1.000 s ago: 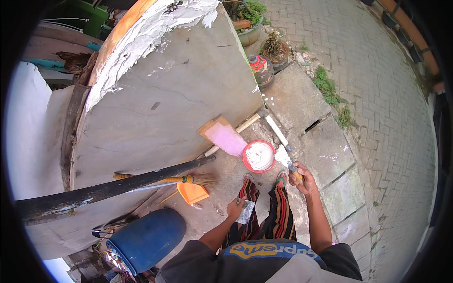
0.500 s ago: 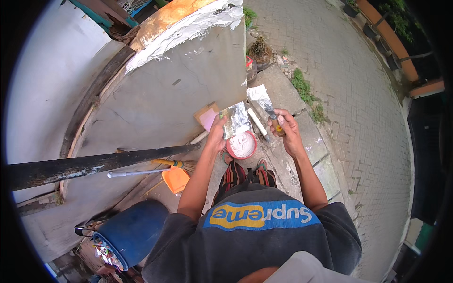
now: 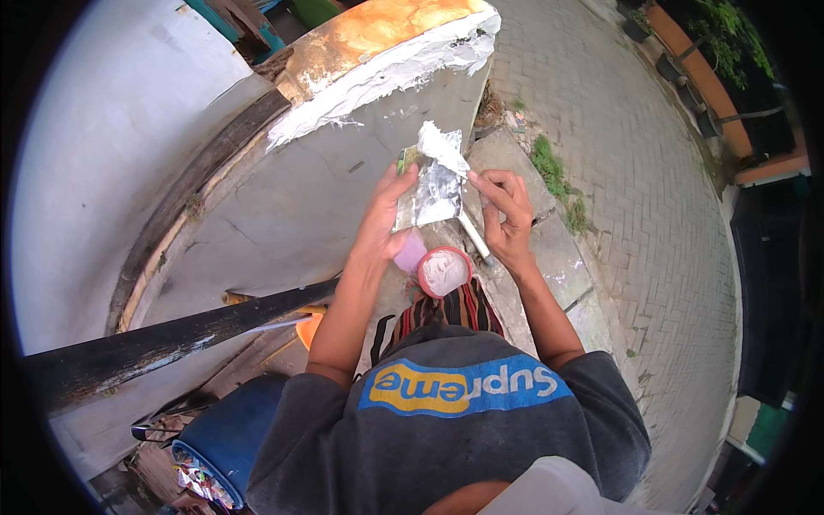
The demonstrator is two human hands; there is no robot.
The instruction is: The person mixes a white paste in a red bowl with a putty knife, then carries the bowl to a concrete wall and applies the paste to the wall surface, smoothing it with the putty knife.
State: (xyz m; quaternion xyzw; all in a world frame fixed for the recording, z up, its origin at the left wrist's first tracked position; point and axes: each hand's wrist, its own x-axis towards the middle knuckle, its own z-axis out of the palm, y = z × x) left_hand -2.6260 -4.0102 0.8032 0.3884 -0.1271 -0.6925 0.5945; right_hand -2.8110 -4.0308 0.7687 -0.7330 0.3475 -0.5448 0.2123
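Left hand, at centre frame, grips the lower left edge of a flat board smeared with white putty; thumb and fingers are closed on the board, which is held tilted in front of the wall. Right hand, just right of the board, is clenched around the handle of a scraper; the blade lies across the board's upper edge and carries a lump of white putty. Blade and board are touching. Below the two hands, at centre frame, a red tub of white putty sits in front of the person's knees. A pink object shows just left of the tub, partly hidden by the left wrist. A white stick lies on the ground just right of the tub, under the right hand. The wall fills the upper left of the frame; a band of fresh white putty runs along its upper edge. A dark pole crosses the lower left. An orange object shows below the pole, and a blue drum sits in the lower left. Paving fills the right of the frame.
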